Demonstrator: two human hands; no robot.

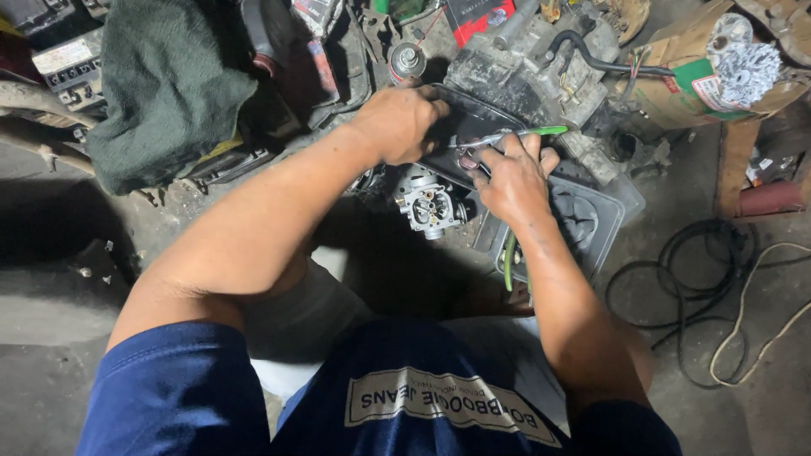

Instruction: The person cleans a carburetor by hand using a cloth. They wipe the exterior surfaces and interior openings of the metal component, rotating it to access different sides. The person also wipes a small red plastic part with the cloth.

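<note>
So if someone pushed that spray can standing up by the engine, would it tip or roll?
The spray can looks tall and narrow, standing upright among clutter, so a sideways push would probably tip it. Being round, it would likely roll once down, though the engine and parts packed around it should stop it soon. Its metal looks smooth, perhaps oily, so possibly slippery.

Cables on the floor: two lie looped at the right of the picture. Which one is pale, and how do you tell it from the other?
The cream cable, the outer loop running off the right edge. The black cable beside it is coiled in darker, tighter rings.
</note>
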